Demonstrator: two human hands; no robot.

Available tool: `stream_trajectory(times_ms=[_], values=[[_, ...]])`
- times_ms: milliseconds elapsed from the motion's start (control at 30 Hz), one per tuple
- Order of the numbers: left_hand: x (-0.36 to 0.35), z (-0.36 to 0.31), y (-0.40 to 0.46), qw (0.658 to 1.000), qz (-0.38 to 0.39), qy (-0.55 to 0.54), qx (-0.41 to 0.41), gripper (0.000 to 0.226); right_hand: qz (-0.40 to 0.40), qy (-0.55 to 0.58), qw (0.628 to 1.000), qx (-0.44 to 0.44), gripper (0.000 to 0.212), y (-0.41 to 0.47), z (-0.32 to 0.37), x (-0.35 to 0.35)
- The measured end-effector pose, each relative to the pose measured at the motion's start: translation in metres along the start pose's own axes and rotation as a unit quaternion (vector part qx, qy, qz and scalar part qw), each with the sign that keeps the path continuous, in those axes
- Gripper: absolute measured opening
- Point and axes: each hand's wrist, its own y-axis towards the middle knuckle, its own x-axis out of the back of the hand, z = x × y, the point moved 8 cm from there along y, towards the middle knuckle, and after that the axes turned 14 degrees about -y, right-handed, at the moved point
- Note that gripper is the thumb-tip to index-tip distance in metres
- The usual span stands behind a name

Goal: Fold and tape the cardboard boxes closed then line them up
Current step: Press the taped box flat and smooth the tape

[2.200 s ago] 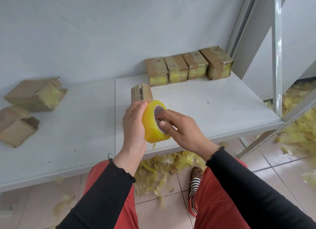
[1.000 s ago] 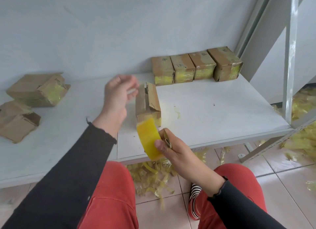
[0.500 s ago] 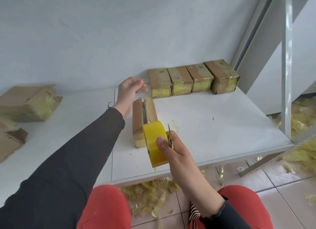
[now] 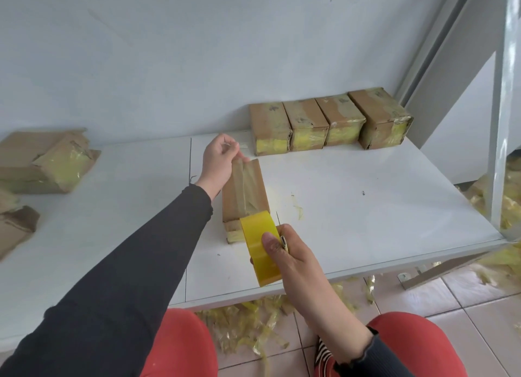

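A small cardboard box (image 4: 244, 195) lies on the white table (image 4: 352, 213) in front of me, with a strip of clear tape stretched along its top. My left hand (image 4: 218, 159) pinches the tape's free end at the box's far edge. My right hand (image 4: 284, 252) grips the yellow tape roll (image 4: 260, 247) at the box's near end, with a thin blade-like tool held against the roll. Several taped boxes (image 4: 328, 124) stand side by side in a row against the wall at the back right.
Flattened and crumpled cardboard boxes (image 4: 45, 162) lie at the table's left end. Tape scraps (image 4: 253, 328) litter the tiled floor under the table. A white metal upright (image 4: 504, 109) rises at the right edge. My knees are below the table's front edge.
My left hand has drawn the tape end back over the box's far edge, so the strip now lies along the top seam. My right hand has kept the roll at the near end.
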Motion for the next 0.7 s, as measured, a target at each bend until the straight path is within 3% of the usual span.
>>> stream_trajectory(times_ms=[100,267,433,533,600,700], values=[[0.002,0.006,0.002,1.0,-0.005,-0.002,0.018,0.011,0.005,-0.001,1.0,-0.029,0.032,0.002,-0.009,-0.004],[0.006,0.013,0.004,0.998,-0.032,-0.023,0.042,0.012,0.0,-0.001,0.999,-0.049,0.052,0.003,-0.019,-0.012],[0.013,0.02,0.007,0.989,-0.058,0.076,0.112,0.013,-0.013,-0.007,0.999,-0.051,0.052,0.001,-0.016,-0.011],[0.007,0.025,0.01,0.961,-0.015,0.164,0.223,0.023,-0.027,-0.028,0.997,-0.06,0.05,0.001,-0.02,-0.009],[-0.001,0.028,0.007,0.926,0.059,0.204,0.311,0.03,-0.023,-0.025,0.998,-0.062,0.048,0.0,-0.019,-0.009],[-0.016,0.023,-0.01,0.879,0.192,0.172,0.402,0.036,-0.019,-0.027,0.998,-0.055,0.048,0.0,-0.02,-0.011]])
